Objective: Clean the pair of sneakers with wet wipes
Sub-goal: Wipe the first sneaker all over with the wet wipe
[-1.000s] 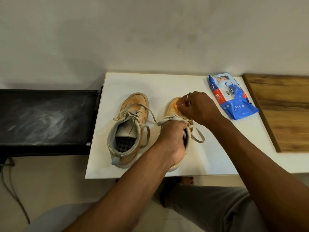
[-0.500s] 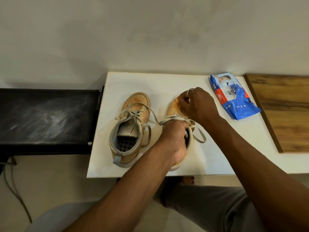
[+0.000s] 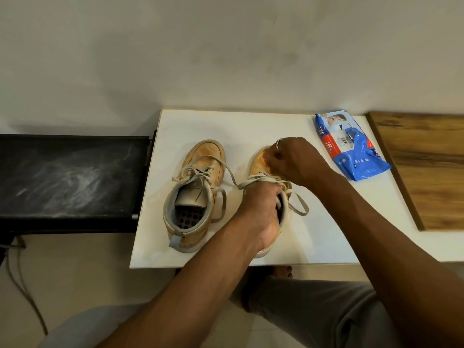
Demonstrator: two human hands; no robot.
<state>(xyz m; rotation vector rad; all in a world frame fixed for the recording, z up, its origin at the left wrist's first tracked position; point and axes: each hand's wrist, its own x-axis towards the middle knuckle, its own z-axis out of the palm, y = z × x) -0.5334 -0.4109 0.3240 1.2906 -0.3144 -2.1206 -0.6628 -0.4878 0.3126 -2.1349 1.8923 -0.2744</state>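
The white table (image 3: 251, 126) holds two dirty tan sneakers, toes to the wall. The left sneaker (image 3: 198, 187) gapes open, its laces loose. The right sneaker (image 3: 259, 162) has an orange toe. A blue wipes pack (image 3: 351, 151) lies near. The left hand (image 3: 261, 212) grips the right sneaker's opening. The right hand (image 3: 291, 159) is bunched on its toe; I cannot tell what it holds.

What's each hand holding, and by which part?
Left hand grips the right-side tan lace-up sneaker at its collar, fingers inside. Right hand curls over its toe; contents hidden.
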